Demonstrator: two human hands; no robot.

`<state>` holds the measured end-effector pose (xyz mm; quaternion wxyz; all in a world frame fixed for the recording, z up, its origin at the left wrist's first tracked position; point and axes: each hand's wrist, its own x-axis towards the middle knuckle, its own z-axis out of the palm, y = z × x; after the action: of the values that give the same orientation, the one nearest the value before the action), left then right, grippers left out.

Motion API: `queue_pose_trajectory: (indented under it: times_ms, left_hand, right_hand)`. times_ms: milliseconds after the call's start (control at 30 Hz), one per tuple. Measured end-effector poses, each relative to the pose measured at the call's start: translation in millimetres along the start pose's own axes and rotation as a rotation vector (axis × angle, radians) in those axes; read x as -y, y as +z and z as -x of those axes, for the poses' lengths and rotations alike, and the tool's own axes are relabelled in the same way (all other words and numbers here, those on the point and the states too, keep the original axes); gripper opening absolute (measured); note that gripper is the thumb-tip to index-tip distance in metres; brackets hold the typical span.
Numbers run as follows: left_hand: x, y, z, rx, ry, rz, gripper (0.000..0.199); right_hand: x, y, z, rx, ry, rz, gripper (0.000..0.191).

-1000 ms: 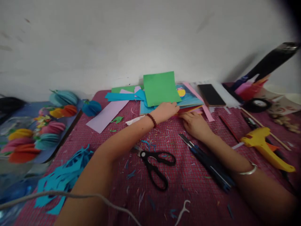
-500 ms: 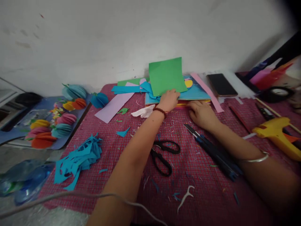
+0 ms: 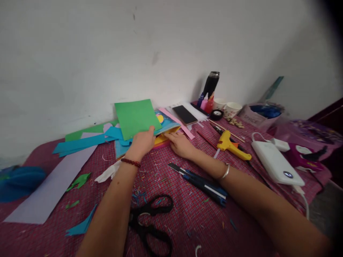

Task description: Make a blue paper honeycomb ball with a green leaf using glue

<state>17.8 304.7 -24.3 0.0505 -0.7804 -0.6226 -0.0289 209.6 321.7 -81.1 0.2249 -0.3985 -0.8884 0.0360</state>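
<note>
A stack of coloured paper (image 3: 168, 123) under a light blue sheet lies near the wall, with a green square sheet (image 3: 136, 117) on top. My left hand (image 3: 142, 142) grips the near edge of the stack's upper sheets, its thumb on top by the green square. The front edge is lifted, and yellow paper (image 3: 160, 138) shows in the gap. At that gap is my right hand (image 3: 180, 143), its fingers reaching over the yellow paper, with nothing seen gripped. Black scissors (image 3: 154, 221) and a dark blue cutter (image 3: 200, 182) lie in front of the hands.
Blue strips (image 3: 80, 144) and a lilac sheet (image 3: 53, 185) lie at the left. To the right are a phone (image 3: 184, 114), a yellow glue gun (image 3: 230, 145), a white power bank (image 3: 276, 162), paper cups (image 3: 232, 109) and a black bottle (image 3: 211, 85).
The view has swung to the right, bringing the cups, bottle and power bank into sight. The upper sheets are lifted at the front, and my right hand's fingers have stretched out at the gap.
</note>
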Motion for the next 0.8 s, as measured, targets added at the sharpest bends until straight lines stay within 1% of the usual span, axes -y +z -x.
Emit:
queue_pose_trajectory:
  times_ms: [100, 233, 367, 500, 600, 667, 733, 800]
  left_hand:
    - [0, 0.2, 0, -0.004, 0.014, 0.006, 0.038]
    - [4, 2.4, -3, -0.009, 0.012, 0.006, 0.026]
    - [9, 4.2, -5, -0.032, -0.009, 0.019, 0.027]
    - [10, 3.7, -1, -0.074, -0.014, 0.065, 0.039]
    - [11, 2.7, 2, -0.081, 0.036, 0.102, 0.033]
    - [11, 2.7, 2, -0.080, 0.080, 0.127, 0.032]
    - [12, 3.0, 1, -0.079, 0.108, 0.158, 0.033]
    - [11, 2.6, 0, -0.074, 0.109, 0.192, 0.028]
  right_hand:
    - [1, 1, 1, 0.010, 0.018, -0.017, 0.056]
    - [0, 0, 2, -0.021, 0.023, -0.059, 0.055]
    - [-4, 1, 3, -0.115, 0.037, -0.116, 0.053]
    - [-10, 4, 3, -0.212, 0.087, -0.167, 0.052]
    - [-11, 2, 3, -0.259, 0.097, -0.190, 0.046]
    - [-11, -1, 3, -0.271, 0.088, -0.192, 0.038]
    - [-10, -3, 4, -0.255, 0.069, -0.191, 0.034]
    - [-9, -3, 4, -0.220, 0.050, -0.201, 0.037]
